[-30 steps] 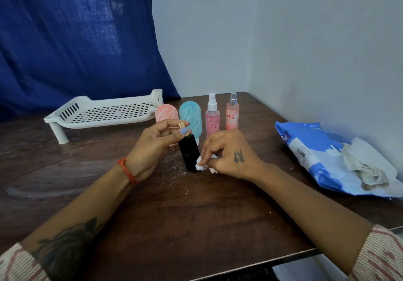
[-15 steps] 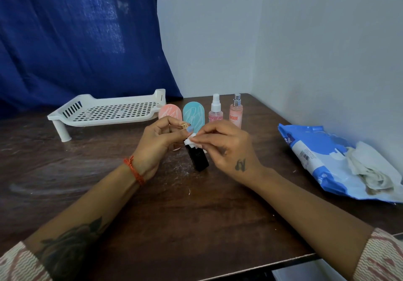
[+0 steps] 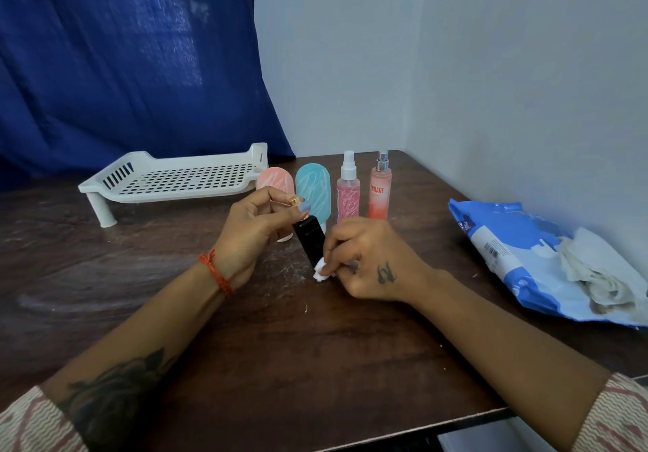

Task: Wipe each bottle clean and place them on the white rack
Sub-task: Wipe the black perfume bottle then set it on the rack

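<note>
My left hand (image 3: pixel 245 230) pinches the gold cap of a small black bottle (image 3: pixel 309 239) and holds it tilted over the table. My right hand (image 3: pixel 368 259) presses a small white wipe (image 3: pixel 322 274) against the bottle's lower end. Behind my hands stand a pink oval bottle (image 3: pixel 275 180), a teal oval bottle (image 3: pixel 313 187), a pink spray bottle with a white nozzle (image 3: pixel 348 190) and an orange spray bottle with a silver nozzle (image 3: pixel 380 190). The white rack (image 3: pixel 175 180) stands at the back left with nothing on it.
A blue and white wipes pack (image 3: pixel 519 262) lies at the right by the wall, with crumpled used wipes (image 3: pixel 596 276) on top. The dark wooden table (image 3: pixel 280 364) ends near me. A blue curtain hangs behind the rack.
My right hand slid the wipe from the bottle's top, near the cap, down to its lower end. My left hand kept its hold on the cap.
</note>
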A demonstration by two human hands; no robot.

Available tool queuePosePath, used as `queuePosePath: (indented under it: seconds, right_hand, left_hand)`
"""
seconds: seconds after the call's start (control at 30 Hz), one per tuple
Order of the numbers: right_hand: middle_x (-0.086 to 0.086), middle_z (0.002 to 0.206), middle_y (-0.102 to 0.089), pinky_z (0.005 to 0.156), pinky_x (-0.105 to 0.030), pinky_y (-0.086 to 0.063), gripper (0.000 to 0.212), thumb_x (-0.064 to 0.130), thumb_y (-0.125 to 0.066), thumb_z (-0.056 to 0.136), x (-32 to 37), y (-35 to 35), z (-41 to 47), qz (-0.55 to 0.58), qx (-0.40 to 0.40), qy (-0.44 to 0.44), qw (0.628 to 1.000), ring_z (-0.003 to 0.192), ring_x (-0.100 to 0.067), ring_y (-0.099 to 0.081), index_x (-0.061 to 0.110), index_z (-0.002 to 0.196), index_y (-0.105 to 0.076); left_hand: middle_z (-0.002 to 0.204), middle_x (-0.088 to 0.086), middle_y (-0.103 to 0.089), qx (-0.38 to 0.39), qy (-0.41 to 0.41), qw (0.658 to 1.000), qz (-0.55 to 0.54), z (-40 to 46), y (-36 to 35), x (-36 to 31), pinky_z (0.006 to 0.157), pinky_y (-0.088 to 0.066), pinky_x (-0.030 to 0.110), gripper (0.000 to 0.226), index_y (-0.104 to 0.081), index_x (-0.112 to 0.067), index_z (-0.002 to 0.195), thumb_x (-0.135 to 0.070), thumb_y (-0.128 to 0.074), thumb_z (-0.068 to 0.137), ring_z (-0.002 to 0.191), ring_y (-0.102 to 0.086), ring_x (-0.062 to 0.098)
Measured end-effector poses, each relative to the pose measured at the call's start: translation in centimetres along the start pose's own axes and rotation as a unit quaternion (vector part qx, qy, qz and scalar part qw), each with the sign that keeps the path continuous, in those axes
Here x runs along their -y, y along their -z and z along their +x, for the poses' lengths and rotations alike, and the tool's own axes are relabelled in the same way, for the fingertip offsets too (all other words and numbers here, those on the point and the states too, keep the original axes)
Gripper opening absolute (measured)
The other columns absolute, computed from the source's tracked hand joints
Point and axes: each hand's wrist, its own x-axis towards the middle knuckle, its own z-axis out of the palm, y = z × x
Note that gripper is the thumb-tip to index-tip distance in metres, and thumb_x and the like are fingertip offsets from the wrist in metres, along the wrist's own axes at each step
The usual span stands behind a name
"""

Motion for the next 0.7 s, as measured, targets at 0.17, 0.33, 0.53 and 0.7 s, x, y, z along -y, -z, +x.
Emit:
queuePosePath:
  seconds: [0.17, 0.33, 0.53, 0.7]
  right_hand:
    - [0.002, 0.068, -0.068, 0.060, -0.016, -0.050, 0.023, -0.005, -0.069, 0.054, -0.8, 0.1, -0.2, -0.038, -0.035, -0.047, 0.998, 0.063, -0.009, -0.062, 0.014, 0.064, -0.075]
    - [0.000, 0.075, -0.070, 0.065, -0.023, -0.054, 0.015, 0.000, -0.072, 0.067, -1.9, 0.1, 0.0, -0.025, -0.202, -0.141, 0.969, 0.069, -0.008, -0.062, 0.012, 0.075, -0.076]
    - [-0.007, 0.091, -0.070, 0.080, -0.009, -0.044, 0.015, 0.008, -0.072, 0.079, -1.1, 0.4, 0.6, -0.030, -0.328, -0.113, 0.937, 0.087, -0.008, -0.059, 0.008, 0.093, -0.073]
    - [-0.014, 0.098, -0.067, 0.085, -0.018, -0.046, 0.020, 0.005, -0.063, 0.082, 0.0, 0.3, 1.0, -0.077, -0.319, -0.018, 0.945, 0.094, -0.018, -0.059, 0.003, 0.100, -0.071]
  left_hand:
    - [0.066, -0.005, -0.065, -0.006, -0.051, 0.998, 0.034, 0.1, 0.1, 0.2, 0.072, -0.050, 0.023, 0.013, -0.062, -0.017, 0.073, -0.016, -0.075, 0.069, 0.072, -0.063, 0.007]
    - [0.083, 0.001, -0.067, -0.001, -0.103, 0.989, 0.110, -0.3, -0.4, 0.2, 0.066, -0.051, 0.014, 0.028, -0.065, -0.016, 0.085, -0.031, -0.073, 0.063, 0.073, -0.061, 0.005]
    - [0.092, -0.008, -0.066, -0.007, -0.127, 0.970, 0.207, -0.4, -0.8, 0.6, 0.071, -0.055, 0.026, 0.025, -0.064, -0.024, 0.098, -0.033, -0.070, 0.076, 0.080, -0.061, 0.011]
    - [0.086, -0.010, -0.065, 0.011, -0.149, 0.953, 0.264, -0.9, -1.4, 0.6, 0.065, -0.049, 0.019, 0.039, -0.064, -0.025, 0.099, -0.053, -0.058, 0.072, 0.075, -0.059, 0.008]
